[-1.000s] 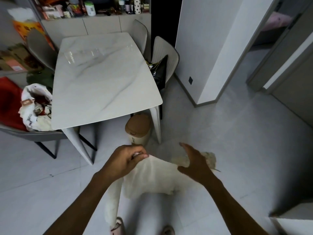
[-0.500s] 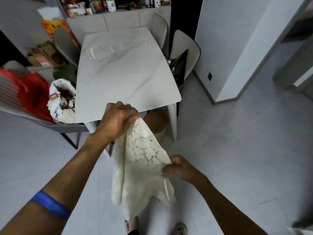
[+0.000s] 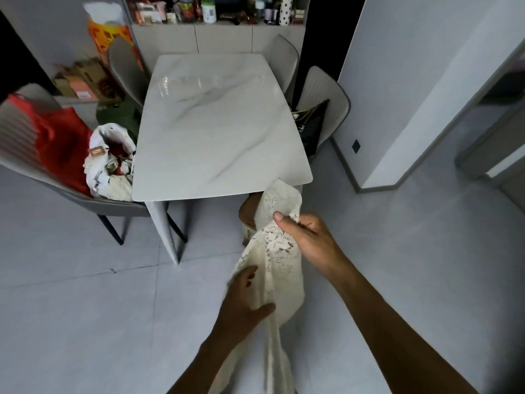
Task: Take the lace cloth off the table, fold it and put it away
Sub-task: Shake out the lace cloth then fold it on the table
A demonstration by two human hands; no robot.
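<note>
The cream lace cloth [image 3: 279, 268] hangs bunched in the air in front of me, off the white marble table [image 3: 218, 129]. My right hand [image 3: 305, 237] pinches the cloth near its upper end, just below the table's near right corner. My left hand [image 3: 244, 302] is lower, with its fingers around the middle of the cloth. The cloth's lower part trails down between my arms and out of view.
Grey chairs stand around the table: one on the left [image 3: 71, 189] carries a red bag and a white bag, one on the right [image 3: 324, 109] a black bag. A tan bin [image 3: 248, 214] sits under the table's near right corner. Open grey floor lies around me.
My right hand has risen from the cloth's lower edge to its top. My left hand has dropped from the top to the middle. The view has shifted toward the table.
</note>
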